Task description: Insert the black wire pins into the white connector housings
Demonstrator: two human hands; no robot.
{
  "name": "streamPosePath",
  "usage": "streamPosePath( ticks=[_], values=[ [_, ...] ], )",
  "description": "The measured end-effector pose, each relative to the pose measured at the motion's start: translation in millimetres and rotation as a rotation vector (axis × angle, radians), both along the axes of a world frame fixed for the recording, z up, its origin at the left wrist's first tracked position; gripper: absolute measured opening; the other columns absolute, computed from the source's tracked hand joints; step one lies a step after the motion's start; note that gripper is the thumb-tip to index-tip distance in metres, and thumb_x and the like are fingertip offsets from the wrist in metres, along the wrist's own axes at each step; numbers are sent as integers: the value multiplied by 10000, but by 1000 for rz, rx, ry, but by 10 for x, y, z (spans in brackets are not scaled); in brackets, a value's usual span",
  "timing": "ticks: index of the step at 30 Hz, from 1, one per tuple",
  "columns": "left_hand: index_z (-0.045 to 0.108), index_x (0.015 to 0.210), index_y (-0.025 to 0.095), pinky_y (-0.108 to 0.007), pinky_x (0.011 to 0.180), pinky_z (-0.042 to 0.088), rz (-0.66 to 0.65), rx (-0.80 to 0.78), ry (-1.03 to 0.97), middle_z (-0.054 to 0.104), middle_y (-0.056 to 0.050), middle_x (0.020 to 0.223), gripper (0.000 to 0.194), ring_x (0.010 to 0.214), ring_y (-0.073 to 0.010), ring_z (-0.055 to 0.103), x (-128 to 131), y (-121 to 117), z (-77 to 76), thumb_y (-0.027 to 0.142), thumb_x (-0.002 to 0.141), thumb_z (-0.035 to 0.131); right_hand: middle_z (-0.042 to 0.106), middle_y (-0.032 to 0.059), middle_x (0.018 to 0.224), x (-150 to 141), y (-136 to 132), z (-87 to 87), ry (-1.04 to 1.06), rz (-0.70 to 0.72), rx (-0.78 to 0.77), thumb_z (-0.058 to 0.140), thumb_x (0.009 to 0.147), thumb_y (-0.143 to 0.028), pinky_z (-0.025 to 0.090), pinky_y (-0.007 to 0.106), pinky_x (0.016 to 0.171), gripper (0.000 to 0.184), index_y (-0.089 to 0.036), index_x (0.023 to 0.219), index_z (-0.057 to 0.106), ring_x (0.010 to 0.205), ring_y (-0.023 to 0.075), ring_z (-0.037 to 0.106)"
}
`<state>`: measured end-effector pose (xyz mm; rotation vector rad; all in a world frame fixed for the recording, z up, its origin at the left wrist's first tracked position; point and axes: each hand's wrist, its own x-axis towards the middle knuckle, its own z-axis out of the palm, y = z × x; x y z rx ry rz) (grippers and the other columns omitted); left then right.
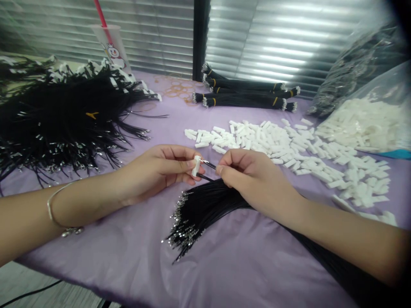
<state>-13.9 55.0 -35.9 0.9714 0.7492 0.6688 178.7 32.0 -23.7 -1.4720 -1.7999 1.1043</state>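
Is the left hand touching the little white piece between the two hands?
Touching: the head view shows the left hand pinching the white piece with thumb and fingers.

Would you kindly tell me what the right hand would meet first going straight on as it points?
Most likely the small white piece in the left hand, just ahead of the right hand, though depth is hard to judge.

A heap of wires [61, 113] lies at the left of the cloth [154, 273], a cup [119, 39] behind it. Tied bundles [244, 101] lie at the back before the blinds [160, 34], rubber bands [180, 88] to their left. Loose connectors [272, 141] spread across the right, a bag [372, 122] behind them. In front, a wire bunch [210, 203] runs beneath the right hand [250, 173]
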Motion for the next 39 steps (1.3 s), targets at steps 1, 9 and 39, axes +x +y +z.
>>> streamPosePath(
  ticks=[1, 9, 39],
  values=[
    [670, 826, 109, -178, 673, 479, 0, 0, 2, 632, -43, 780, 107, 696, -97, 586, 1, -2, -1, 94, 811, 565, 436, -59, 496, 0, 2, 2, -4, 5, 4, 518, 730, -236, 242, 171, 398, 141, -159, 612, 518, 436, 42, 332],
    [672, 821, 112, -179, 666, 482, 2, -5, -4, 636, -45, 780, 98, 697, -102, 591, -5, -6, -15, 97, 802, 577, 457, -52, 515, 11, 16, -12, -5, 26, 35, 507, 730, -208, 247, 179, 411, 121, -160, 621, 527, 453, 50, 349],
    [658, 770, 105, -154, 611, 471, 14, 106, 124, 632, -10, 667, 54, 610, -73, 575, 14, -18, 17, 111, 781, 605, 445, -71, 487, -5, 0, -24, -10, 6, 69, 555, 720, -212, 234, 135, 372, 126, -151, 610, 553, 430, 16, 334]
  ],
)
